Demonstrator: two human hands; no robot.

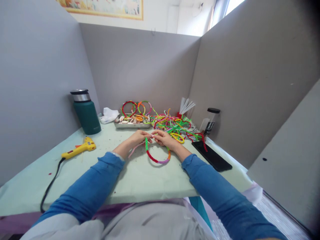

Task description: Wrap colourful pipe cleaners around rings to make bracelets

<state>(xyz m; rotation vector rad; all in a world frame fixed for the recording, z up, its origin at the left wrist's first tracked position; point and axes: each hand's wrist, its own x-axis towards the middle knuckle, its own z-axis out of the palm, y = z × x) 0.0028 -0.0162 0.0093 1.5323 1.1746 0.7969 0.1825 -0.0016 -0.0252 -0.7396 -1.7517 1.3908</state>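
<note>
Close in front of me, a ring wrapped in coloured pipe cleaners point(152, 158) hangs below my fingers, with green, red, lilac and orange sections. My left hand point(139, 138) pinches a pale pink pipe cleaner point(133, 149) at the top of the ring, and its loose tail trails down to the left. My right hand point(163, 138) is closed at the same spot, its thumb and finger gripping the ring's pink part. The fingertips of both hands nearly meet there. My right fingers hide some of the ring's upper right side.
Behind my hands are a metal tray point(132, 126) of small pieces, finished rings point(129, 109) and a pile of pipe cleaners point(175, 125). A yellow glue gun point(79, 149) and a green bottle point(87, 116) stand left; a black phone point(212, 156) and a clear bottle point(211, 121) right.
</note>
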